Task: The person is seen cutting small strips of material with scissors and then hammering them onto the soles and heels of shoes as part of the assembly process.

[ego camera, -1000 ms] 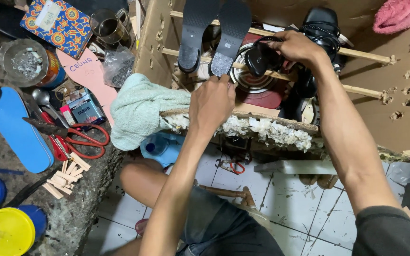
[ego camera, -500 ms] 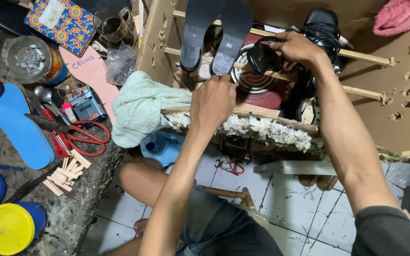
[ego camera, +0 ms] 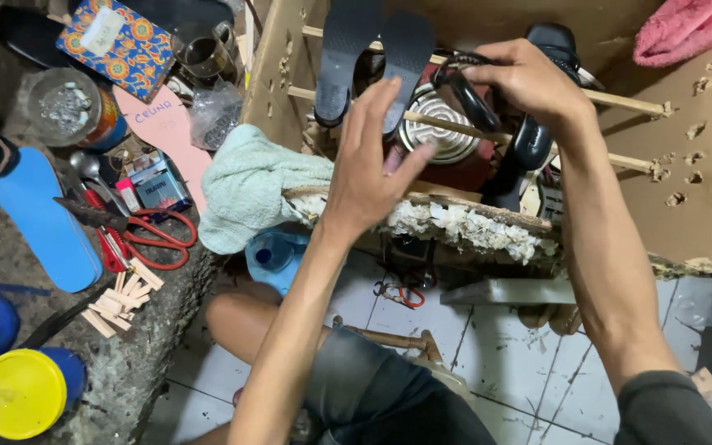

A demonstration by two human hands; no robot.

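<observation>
The right hand (ego camera: 529, 82) is grasping a black shoe strap (ego camera: 471, 95) inside the cardboard box (ego camera: 686, 165), fingers clenched around it. The strap is sitting above a round metal coil plate (ego camera: 438, 132), beside two black soles (ego camera: 372, 58) that are leaning on wooden rods (ego camera: 620, 156). The left hand (ego camera: 372, 165) is hovering open, fingers spread, holding nothing, just in front of the plate. A pale green towel (ego camera: 249, 185) is lying at the box's left edge, near red scissors (ego camera: 154, 239).

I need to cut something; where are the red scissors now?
In the head view, the red scissors lie at left, between the blue insole and the pale green towel.
</observation>
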